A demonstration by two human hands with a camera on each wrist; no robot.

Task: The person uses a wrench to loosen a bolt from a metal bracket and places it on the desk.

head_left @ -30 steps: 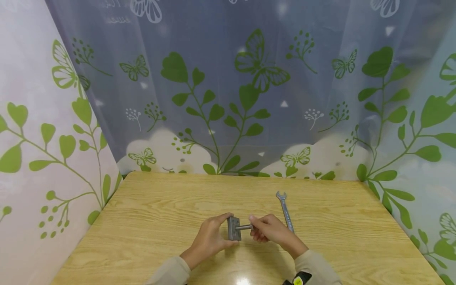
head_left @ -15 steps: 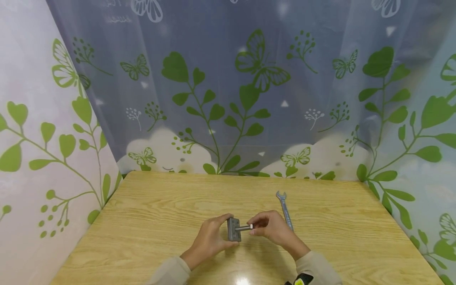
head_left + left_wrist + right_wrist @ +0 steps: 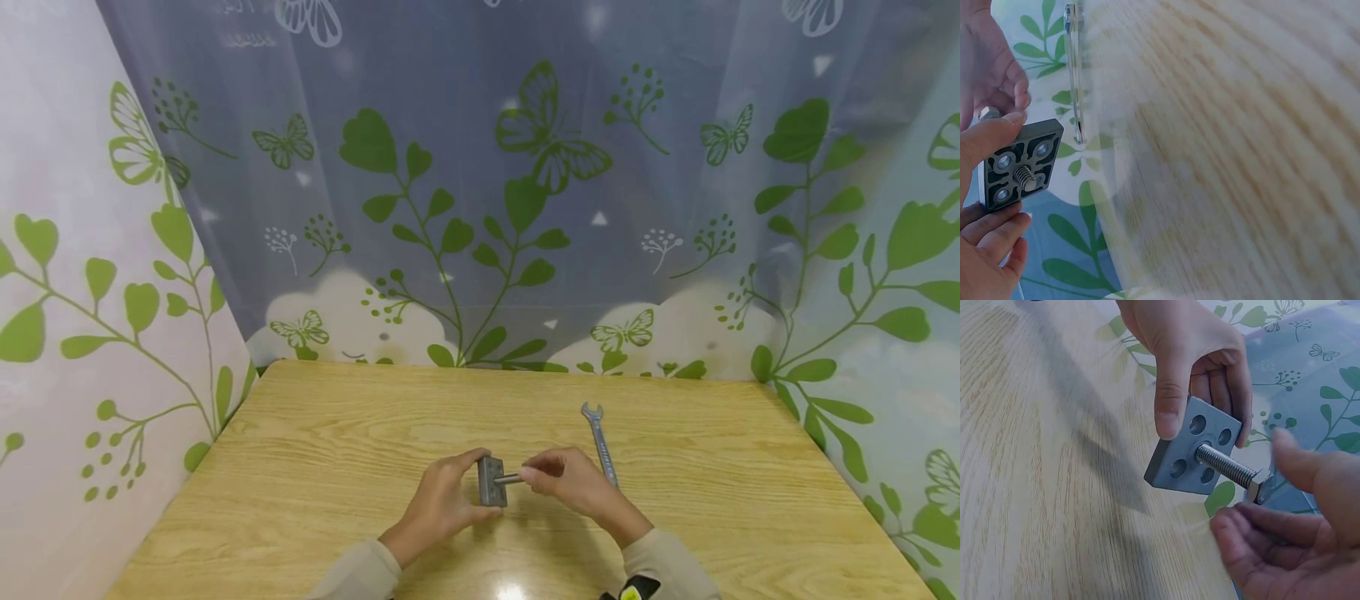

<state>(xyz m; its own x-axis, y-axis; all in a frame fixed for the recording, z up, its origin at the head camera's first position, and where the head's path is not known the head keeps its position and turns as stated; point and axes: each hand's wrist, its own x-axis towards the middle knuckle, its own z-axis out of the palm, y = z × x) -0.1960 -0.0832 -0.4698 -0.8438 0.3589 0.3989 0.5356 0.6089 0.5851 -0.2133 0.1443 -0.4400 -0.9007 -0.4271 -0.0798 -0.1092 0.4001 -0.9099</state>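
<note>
My left hand (image 3: 442, 496) holds a square grey metal plate (image 3: 1179, 459) upright by its edges, thumb on one edge and fingers on the opposite one. The plate has several round holes around its middle. Through the centre runs a hex-head bolt (image 3: 1229, 465), and its threaded tip shows on the ribbed side in the left wrist view. My right hand (image 3: 573, 483) is at the bolt's head, fingers curled around it. In the right wrist view the fingertips lie right at the head, with the blurred thumb on its other side.
An open-end wrench (image 3: 602, 446) lies on the wooden table (image 3: 337, 417), just beyond my right hand. Patterned curtains (image 3: 465, 250) with green leaves and butterflies hang behind the table and along both sides.
My right fingers and thumb have shifted around the bolt's head, uncovering it half a second ago and covering it again now. The left hand and plate stay almost in place.
</note>
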